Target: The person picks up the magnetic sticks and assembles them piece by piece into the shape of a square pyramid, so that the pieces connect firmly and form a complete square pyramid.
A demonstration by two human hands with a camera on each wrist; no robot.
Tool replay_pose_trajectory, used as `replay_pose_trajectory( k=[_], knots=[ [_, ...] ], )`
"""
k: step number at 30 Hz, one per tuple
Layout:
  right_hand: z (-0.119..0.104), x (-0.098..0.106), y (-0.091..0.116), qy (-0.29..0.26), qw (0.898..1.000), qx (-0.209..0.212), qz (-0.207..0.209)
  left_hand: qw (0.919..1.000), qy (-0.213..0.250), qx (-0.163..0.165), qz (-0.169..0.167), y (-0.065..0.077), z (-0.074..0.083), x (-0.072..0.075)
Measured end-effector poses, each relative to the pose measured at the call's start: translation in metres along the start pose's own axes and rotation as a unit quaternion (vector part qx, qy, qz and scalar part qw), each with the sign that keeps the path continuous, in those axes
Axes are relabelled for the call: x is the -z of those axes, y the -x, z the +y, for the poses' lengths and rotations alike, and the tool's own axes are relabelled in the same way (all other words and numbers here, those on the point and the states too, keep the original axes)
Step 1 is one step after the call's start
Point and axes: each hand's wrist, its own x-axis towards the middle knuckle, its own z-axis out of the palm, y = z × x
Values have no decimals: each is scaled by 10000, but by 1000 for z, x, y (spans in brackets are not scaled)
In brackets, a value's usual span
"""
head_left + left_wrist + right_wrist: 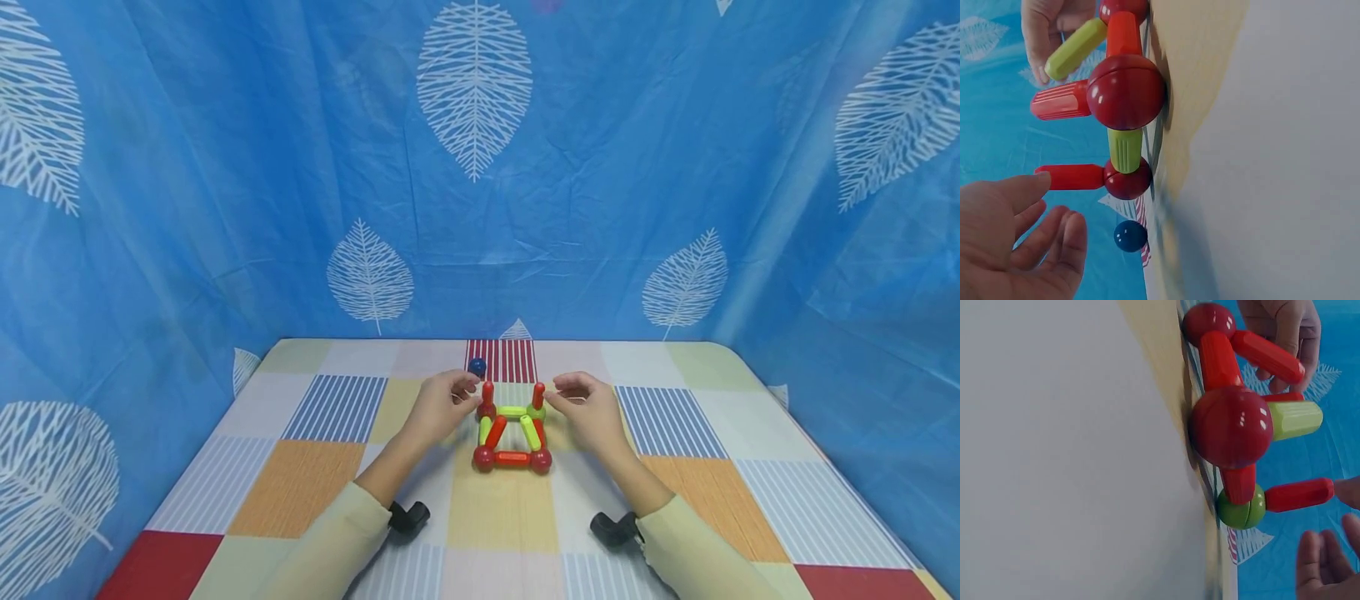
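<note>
A square frame of toy rods and balls stands on the table between both hands. Red balls (483,457) form three corners, and a green ball (1242,507) forms the back right one. Four-sided at its base, it has a rod rising from each corner: a yellow-green rod (531,432) at front right, red elsewhere. My left hand (442,404) is beside the back left red rod (1072,177); a fingertip appears to touch its top. My right hand (592,408) has relaxed fingers, one tip at or very near the top of the back right red rod (1299,495).
Behind the frame, near the table's far edge, lies a loose blue ball (477,366). A patchwork-patterned cloth (502,521) covers the table. Blue curtains with white leaves (585,208) enclose the back and sides.
</note>
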Motion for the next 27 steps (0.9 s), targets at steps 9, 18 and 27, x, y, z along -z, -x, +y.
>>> replay_pose_trajectory(
  k=[9, 18, 27],
  knots=[
    [7, -8, -12, 367, 9956, 364, -784, 9987, 90, -56, -508, -13, 4, -13],
    [10, -10, -11, 423, 9854, 1083, -1240, 9971, -103, -64, -748, -12, 0, -16],
    [7, -12, -13, 565, 9805, 1172, -1475, 9949, -203, -357, -921, -13, -1, -15]
  ],
)
